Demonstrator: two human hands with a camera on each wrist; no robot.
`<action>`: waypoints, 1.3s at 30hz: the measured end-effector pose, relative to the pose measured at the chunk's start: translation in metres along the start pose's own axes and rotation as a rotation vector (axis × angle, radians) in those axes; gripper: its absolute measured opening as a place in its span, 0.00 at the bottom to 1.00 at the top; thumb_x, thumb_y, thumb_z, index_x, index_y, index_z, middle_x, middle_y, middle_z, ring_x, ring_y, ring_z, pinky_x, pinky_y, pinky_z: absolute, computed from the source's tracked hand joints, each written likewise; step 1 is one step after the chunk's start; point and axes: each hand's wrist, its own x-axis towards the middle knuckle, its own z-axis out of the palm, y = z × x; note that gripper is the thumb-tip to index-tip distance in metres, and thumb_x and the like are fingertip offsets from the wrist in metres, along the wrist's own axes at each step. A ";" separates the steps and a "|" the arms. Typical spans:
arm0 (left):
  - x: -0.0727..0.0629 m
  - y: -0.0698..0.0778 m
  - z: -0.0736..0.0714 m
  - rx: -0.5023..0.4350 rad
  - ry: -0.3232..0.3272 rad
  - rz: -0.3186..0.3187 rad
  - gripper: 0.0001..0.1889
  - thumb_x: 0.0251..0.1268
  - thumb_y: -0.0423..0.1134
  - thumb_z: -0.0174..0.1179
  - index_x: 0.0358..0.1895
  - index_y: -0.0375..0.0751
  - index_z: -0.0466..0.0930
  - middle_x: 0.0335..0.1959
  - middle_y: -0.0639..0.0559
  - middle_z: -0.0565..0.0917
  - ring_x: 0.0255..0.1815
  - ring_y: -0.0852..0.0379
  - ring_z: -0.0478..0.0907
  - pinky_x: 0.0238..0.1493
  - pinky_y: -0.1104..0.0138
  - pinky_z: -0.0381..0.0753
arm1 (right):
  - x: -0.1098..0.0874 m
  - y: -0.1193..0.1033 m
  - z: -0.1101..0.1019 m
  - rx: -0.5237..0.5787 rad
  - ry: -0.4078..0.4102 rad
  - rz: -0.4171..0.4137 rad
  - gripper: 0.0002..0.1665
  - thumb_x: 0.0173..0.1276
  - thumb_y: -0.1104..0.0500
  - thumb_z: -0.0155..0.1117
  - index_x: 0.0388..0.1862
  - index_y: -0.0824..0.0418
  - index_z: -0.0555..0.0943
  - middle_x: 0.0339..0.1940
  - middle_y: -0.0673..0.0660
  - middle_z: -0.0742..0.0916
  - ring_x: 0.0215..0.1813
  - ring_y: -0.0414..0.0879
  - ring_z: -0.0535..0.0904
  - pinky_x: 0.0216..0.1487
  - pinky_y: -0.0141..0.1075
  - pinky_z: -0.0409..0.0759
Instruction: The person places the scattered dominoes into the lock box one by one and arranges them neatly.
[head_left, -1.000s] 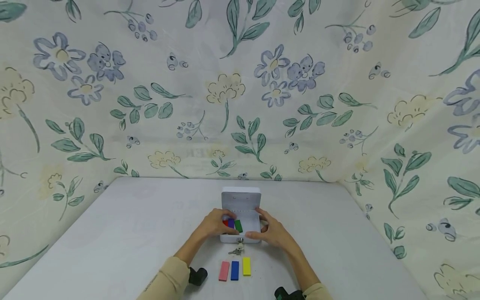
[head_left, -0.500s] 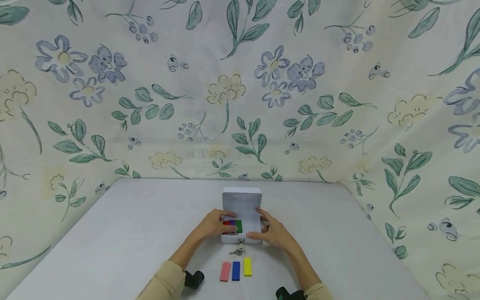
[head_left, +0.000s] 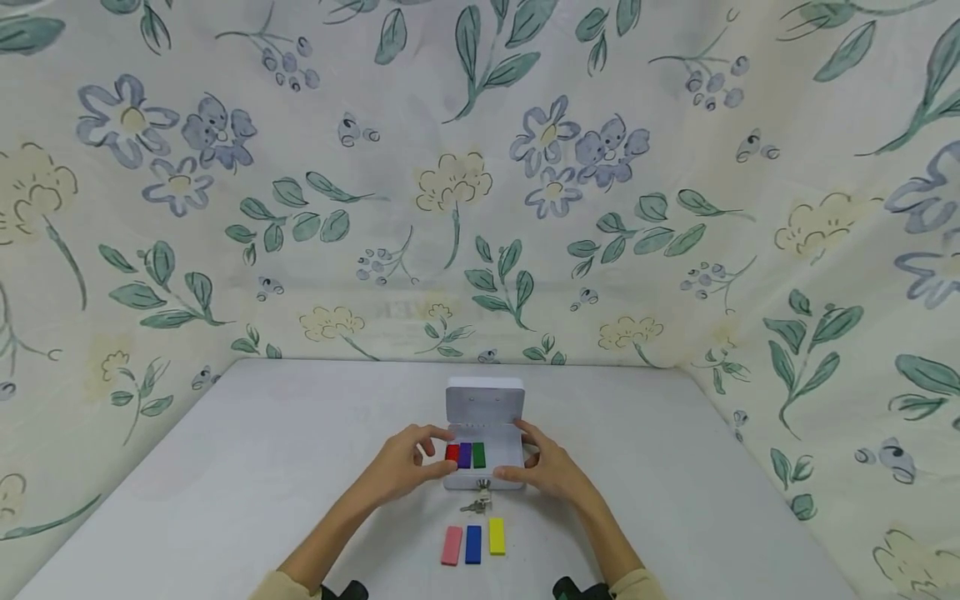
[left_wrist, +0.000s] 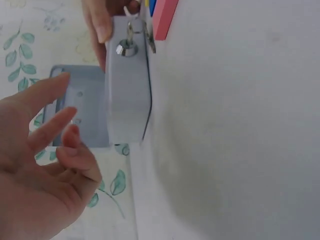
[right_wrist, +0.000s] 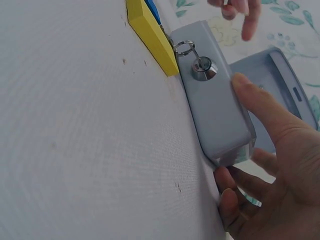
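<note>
A white metal cash box (head_left: 504, 482) stands on the table with its lid (head_left: 486, 406) raised at the back. Inside, on the left, red (head_left: 452, 452), purple (head_left: 466, 456) and green (head_left: 479, 455) blocks lie side by side. Keys (head_left: 476, 505) hang from the front lock (right_wrist: 204, 68). My right hand (head_left: 553, 468) holds the box's right end, thumb on the front top edge and fingers round the side. My left hand (head_left: 401, 463) is by the box's left end, holding nothing, its fingers (left_wrist: 55, 127) loosely spread in the left wrist view.
In front of the box, pink (head_left: 452, 546), blue (head_left: 473, 544) and yellow (head_left: 497, 537) blocks lie in a row on the white table (head_left: 300, 433). A flower-patterned cloth (head_left: 390, 208) rises behind the table and at both sides.
My left hand has let go of the green block and drawn out of the box to the left. The green block now stands straight beside the purple one. My right hand stays on the box.
</note>
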 end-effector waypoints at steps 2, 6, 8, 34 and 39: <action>-0.007 -0.001 -0.002 -0.016 -0.081 0.017 0.22 0.58 0.48 0.70 0.55 0.47 0.81 0.38 0.48 0.78 0.33 0.57 0.70 0.28 0.70 0.72 | 0.000 0.000 0.001 -0.003 0.002 0.003 0.58 0.51 0.41 0.78 0.77 0.51 0.59 0.67 0.67 0.76 0.43 0.47 0.75 0.40 0.37 0.74; -0.018 -0.002 -0.005 -0.057 -0.244 0.044 0.23 0.58 0.48 0.70 0.55 0.44 0.80 0.38 0.48 0.79 0.33 0.56 0.72 0.29 0.69 0.74 | 0.000 0.000 0.002 -0.006 0.000 0.007 0.58 0.51 0.40 0.77 0.77 0.51 0.59 0.68 0.66 0.76 0.43 0.46 0.75 0.40 0.36 0.73; -0.023 -0.002 -0.005 -0.076 -0.294 0.048 0.23 0.57 0.47 0.70 0.55 0.44 0.80 0.40 0.47 0.80 0.34 0.56 0.73 0.30 0.69 0.74 | 0.000 0.000 0.002 -0.007 0.001 0.006 0.58 0.51 0.40 0.77 0.77 0.50 0.59 0.68 0.66 0.76 0.43 0.46 0.75 0.40 0.36 0.73; -0.039 -0.007 0.008 -0.009 -0.443 0.026 0.21 0.47 0.44 0.77 0.48 0.53 0.84 0.40 0.54 0.77 0.29 0.59 0.70 0.29 0.74 0.69 | 0.002 0.001 0.002 -0.019 0.014 0.015 0.58 0.51 0.40 0.77 0.77 0.49 0.59 0.67 0.65 0.77 0.44 0.47 0.75 0.40 0.37 0.73; -0.038 -0.007 0.008 0.005 -0.445 0.025 0.20 0.47 0.45 0.77 0.47 0.56 0.84 0.40 0.54 0.76 0.30 0.59 0.70 0.30 0.73 0.69 | 0.002 0.002 0.001 -0.017 0.015 0.009 0.58 0.51 0.38 0.77 0.77 0.48 0.59 0.67 0.65 0.77 0.44 0.47 0.75 0.39 0.36 0.73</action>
